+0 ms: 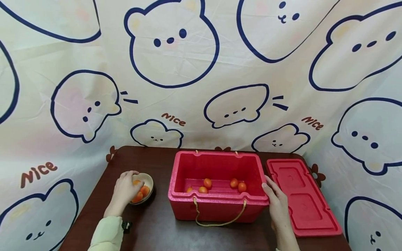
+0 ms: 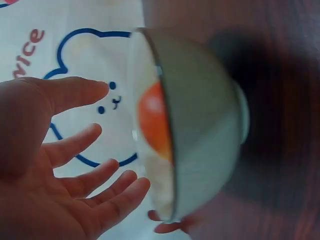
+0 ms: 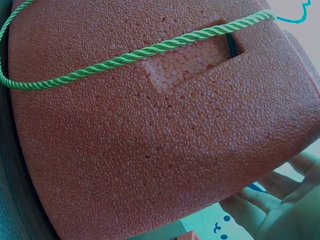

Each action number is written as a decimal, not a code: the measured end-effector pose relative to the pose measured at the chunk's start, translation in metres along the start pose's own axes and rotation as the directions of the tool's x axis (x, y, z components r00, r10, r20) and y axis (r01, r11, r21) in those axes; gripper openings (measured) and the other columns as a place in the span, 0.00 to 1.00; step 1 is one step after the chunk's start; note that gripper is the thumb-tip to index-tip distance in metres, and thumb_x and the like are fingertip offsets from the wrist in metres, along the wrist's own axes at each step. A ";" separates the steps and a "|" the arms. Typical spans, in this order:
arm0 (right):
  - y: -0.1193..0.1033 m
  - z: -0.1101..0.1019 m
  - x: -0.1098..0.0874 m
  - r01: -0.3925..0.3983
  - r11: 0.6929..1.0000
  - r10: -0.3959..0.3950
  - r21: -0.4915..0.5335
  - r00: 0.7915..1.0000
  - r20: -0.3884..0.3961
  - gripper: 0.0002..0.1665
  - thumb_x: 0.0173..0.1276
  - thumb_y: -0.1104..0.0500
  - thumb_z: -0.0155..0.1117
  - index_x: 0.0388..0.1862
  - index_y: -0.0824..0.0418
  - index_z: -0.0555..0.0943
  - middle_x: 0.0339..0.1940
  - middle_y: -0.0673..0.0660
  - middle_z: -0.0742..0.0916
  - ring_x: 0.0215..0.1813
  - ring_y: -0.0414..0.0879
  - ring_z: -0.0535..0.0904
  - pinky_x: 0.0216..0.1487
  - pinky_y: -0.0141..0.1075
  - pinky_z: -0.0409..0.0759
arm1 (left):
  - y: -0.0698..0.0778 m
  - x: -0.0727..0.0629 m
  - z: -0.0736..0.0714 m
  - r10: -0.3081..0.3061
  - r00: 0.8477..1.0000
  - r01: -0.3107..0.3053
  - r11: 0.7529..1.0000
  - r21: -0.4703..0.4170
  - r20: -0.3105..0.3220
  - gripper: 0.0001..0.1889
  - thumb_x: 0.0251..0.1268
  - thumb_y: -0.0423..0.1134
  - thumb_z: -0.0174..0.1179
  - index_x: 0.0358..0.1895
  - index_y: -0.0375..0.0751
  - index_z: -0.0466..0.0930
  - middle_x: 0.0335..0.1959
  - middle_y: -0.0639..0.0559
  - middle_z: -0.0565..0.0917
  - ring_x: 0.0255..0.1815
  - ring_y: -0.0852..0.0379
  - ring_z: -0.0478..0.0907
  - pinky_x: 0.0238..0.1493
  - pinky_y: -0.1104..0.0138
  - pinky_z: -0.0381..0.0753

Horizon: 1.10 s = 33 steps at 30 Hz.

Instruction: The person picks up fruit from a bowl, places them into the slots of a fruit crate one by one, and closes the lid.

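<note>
My left hand (image 1: 127, 186) is over a small bowl (image 1: 151, 181) at the left of the table. Several orange-red cherry tomatoes (image 1: 145, 190) lie in it. The left wrist view shows this hand (image 2: 80, 165) with spread fingers and nothing between them, beside the bowl's rim (image 2: 162, 100). In the middle stands a red foam box (image 1: 216, 209), with several more cherry tomatoes (image 1: 207, 183) on its floor. At the box's right end, my right hand (image 1: 277, 202) rests against the rim with extended fingers. The right wrist view shows its fingers (image 3: 255, 200) along the box edge.
A red foam lid (image 1: 307, 198) lies on the brown table (image 1: 150, 230), right of the box. A cord handle (image 1: 220, 225) hangs over the box's near side. A printed cloth (image 1: 188, 104) hangs behind the table and along both sides.
</note>
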State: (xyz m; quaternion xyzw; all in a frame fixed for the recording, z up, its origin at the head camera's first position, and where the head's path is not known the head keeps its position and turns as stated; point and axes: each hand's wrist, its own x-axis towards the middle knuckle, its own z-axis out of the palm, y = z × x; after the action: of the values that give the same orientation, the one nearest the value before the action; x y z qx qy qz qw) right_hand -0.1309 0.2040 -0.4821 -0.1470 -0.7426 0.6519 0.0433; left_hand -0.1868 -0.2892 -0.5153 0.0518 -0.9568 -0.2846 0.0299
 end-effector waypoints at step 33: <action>0.000 -0.001 0.001 -0.020 1.000 0.020 -0.003 1.000 0.021 0.34 0.77 0.43 0.56 0.78 0.49 0.66 0.75 0.59 0.72 0.66 0.54 0.72 0.47 0.24 0.80 | -0.014 0.011 0.024 -0.012 0.995 0.005 0.997 0.080 0.095 0.17 0.67 0.36 0.55 0.51 0.25 0.80 0.28 0.41 0.84 0.38 0.40 0.81 0.49 0.40 0.77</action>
State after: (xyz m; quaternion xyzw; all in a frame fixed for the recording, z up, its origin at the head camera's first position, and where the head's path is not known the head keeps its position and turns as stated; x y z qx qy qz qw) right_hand -0.1316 0.2056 -0.4818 -0.1477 -0.7424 0.6528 0.0290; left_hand -0.1987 -0.2891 -0.5425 0.0434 -0.9675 -0.2484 -0.0190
